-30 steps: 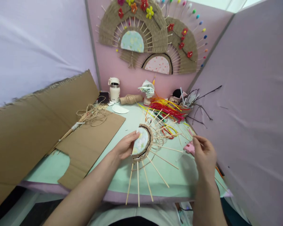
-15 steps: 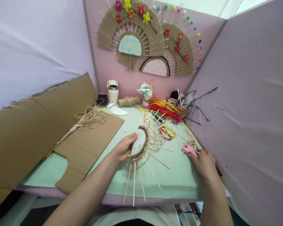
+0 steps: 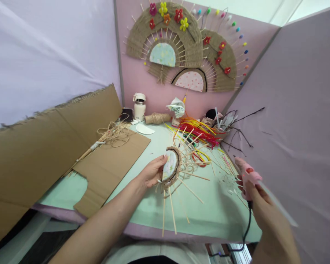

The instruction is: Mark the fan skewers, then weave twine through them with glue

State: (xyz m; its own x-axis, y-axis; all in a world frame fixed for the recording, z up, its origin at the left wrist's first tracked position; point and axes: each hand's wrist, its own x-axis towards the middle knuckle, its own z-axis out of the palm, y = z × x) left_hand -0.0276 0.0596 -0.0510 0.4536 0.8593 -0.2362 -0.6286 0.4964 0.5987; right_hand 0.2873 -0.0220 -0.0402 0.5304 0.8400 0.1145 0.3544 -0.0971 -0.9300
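My left hand [image 3: 153,171] grips the straight side of a half-round fan frame [image 3: 170,165], thumb on its pale flowered cloth face. Brown twine and a dark cord edge the curve, and thin wooden sticks fan out from it to the right and toward me. On the right, my right hand [image 3: 260,205] is wrapped round the handle of a pink glue gun [image 3: 247,178], held above the table with its nozzle pointing up and left. A clear glue stick [image 3: 280,207] juts from its back, and a black cord hangs below the handle.
Cardboard sheets [image 3: 118,161] cover the left side, with a bundle of twine-tied sticks [image 3: 99,143] on top. Pipe cleaners [image 3: 200,132], scissors [image 3: 202,159] and twigs [image 3: 243,137] lie at the back right. A white bottle [image 3: 139,108] and twine roll [image 3: 157,118] stand behind. Finished fans [image 3: 165,33] hang on the wall.
My right hand has lifted the glue gun off the table, turning its nozzle upward. My left hand still holds the fan frame. The whole view has shifted slightly.
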